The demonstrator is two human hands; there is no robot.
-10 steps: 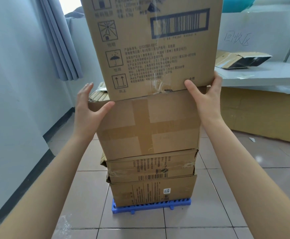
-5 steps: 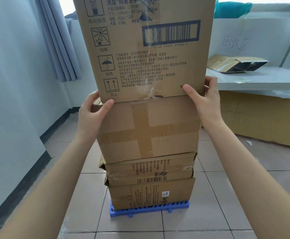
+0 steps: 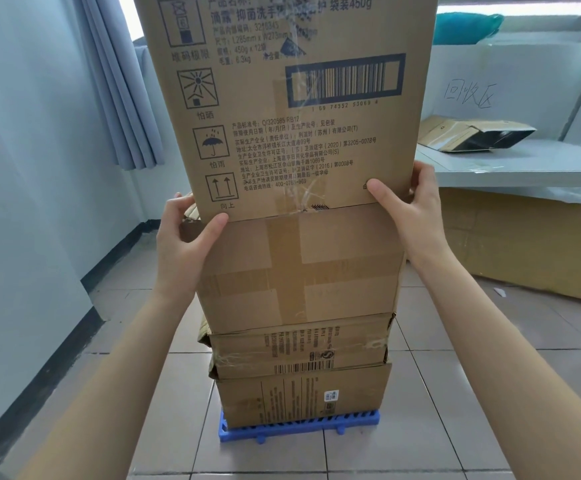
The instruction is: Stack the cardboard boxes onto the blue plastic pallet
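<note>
A small blue plastic pallet lies on the tiled floor with a stack of cardboard boxes on it. The bottom box carries a flatter box, then a taped box. On top stands a tall printed box with a barcode; its top runs out of view. My left hand grips its lower left corner, thumb on the front face. My right hand grips its lower right corner in the same way.
A white wall and a blue-grey curtain are on the left. At right is a white shelf with a flattened carton on it, and a large cardboard sheet leans below it. Tiled floor surrounds the pallet.
My left hand has moved in from open beside the stack to grip the top box's lower left corner. The view has tilted up slightly; the top box looks straighter on the stack.
</note>
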